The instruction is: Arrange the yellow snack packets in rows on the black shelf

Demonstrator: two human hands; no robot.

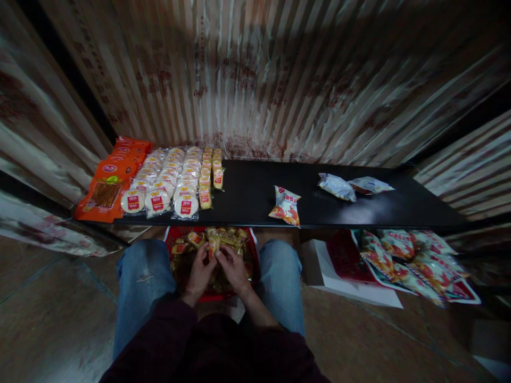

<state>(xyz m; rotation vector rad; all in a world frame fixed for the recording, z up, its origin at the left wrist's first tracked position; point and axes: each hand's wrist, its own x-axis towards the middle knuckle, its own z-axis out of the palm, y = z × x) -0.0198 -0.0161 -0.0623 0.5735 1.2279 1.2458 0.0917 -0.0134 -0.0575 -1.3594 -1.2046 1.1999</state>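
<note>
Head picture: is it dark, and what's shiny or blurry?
Head view: dim, with shadow across the upper curtain; head view: pale glare on the black shelf's right half; head view: smeared curtain folds at upper right.

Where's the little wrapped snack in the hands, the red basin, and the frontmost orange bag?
Little wrapped snack (214, 245): head view, on its wrapper.
Red basin (254, 255): head view, right-hand wall.
Frontmost orange bag (105, 194): head view, brown front patch.

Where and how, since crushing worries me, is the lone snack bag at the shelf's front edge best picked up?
On the snack bag, probably pinch the flared near end, coming from the front: one corner reaches the black shelf's edge.
</note>
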